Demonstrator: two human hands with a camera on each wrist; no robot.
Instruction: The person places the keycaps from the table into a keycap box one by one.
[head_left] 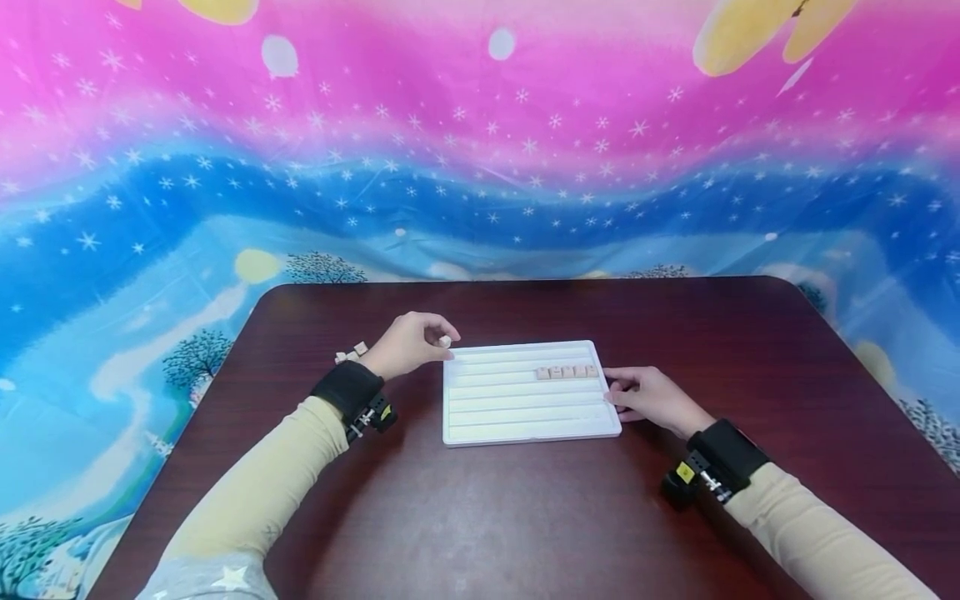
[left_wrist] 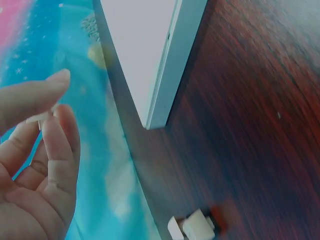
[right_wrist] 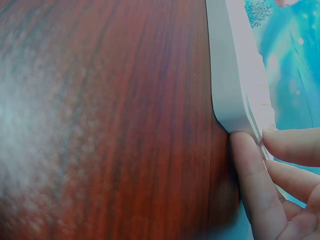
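Note:
My left hand is raised just off the far left corner of a white ridged tray. Between thumb and fingertips it pinches a small pale keycap, mostly hidden by the fingers in the left wrist view. At the tray's right side, my right hand grips the edge, thumb by the upper rim and fingers along the side wall. A short row of beige keycaps with dark marks stands in one of the tray's upper grooves, toward the right end.
A few loose pale keycaps lie on the dark wooden table beside my left wrist; two show in the left wrist view, one being a whitish keycap. Behind the table's far edge hangs a colourful patterned cloth.

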